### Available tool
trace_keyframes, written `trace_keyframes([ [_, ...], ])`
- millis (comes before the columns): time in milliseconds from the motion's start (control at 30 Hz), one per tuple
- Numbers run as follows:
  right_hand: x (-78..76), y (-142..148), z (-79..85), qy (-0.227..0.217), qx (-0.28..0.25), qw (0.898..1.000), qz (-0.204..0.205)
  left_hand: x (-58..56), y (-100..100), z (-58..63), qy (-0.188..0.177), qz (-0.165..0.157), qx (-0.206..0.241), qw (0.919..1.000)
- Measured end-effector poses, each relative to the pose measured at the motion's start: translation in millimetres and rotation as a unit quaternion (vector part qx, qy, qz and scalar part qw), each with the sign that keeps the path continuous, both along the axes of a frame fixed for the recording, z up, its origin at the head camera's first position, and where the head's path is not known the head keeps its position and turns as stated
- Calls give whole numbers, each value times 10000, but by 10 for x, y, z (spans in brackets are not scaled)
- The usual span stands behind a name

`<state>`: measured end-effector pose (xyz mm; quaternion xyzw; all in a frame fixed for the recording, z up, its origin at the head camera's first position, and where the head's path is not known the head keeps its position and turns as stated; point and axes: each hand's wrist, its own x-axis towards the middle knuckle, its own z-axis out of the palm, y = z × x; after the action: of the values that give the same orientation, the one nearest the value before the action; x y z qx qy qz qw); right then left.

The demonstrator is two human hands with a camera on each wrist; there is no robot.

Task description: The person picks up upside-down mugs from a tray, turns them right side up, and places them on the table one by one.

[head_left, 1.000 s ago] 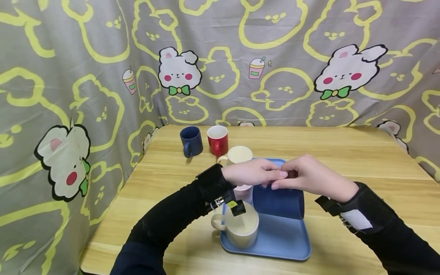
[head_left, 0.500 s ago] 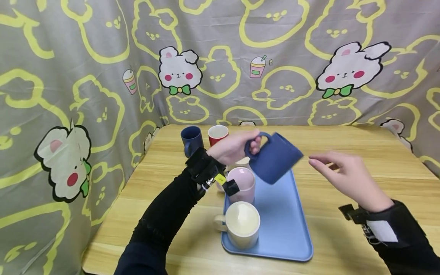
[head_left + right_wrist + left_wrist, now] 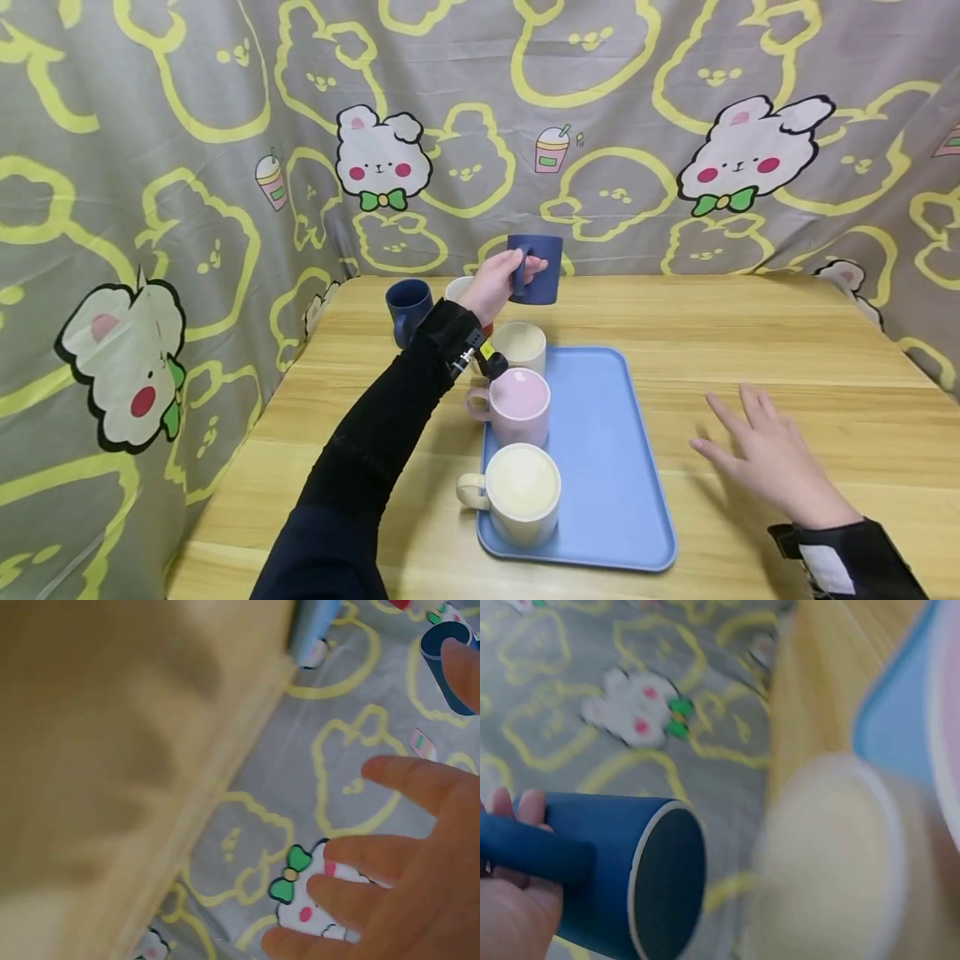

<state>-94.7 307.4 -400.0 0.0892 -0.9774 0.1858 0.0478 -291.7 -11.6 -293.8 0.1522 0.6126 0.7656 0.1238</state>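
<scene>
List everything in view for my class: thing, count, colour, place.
Table: 1, light wood, centre
Curtain: 1, grey, patterned, behind it
Tray: 1, blue, on table
Held mug: 1, blue, in left hand
Far mug: 1, blue, table's far left
Red mug: 1, red, beside it, partly hidden
Cream mugs: 2, cream, tray's left side
Pink mug: 1, pink, between those
Bands: 2, black, on wrists
Sleeve: 1 clear, dark, left arm
Left hand: 1, bare, on mug handle
Right hand: 1, bare, right of tray
</scene>
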Motion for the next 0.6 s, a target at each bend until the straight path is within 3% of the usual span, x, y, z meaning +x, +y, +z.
trace_keyframes([
  [100, 29, -2, -80, -282, 89, 9995, -137, -128, -32, -170, 68, -110, -223, 9997],
  [300, 38, -54, -139, -413, -108, 9989, -210, -298, -86, -430, -115, -129, -161, 9997],
  [433, 47, -62, -155, -436, -164, 9987, -227, -342, -88, -509, -262, -332, -372, 9984],
  [600, 52, -56, -171, -466, -234, 9984, -228, -356, -74, -542, -177, -714, -857, 9936],
])
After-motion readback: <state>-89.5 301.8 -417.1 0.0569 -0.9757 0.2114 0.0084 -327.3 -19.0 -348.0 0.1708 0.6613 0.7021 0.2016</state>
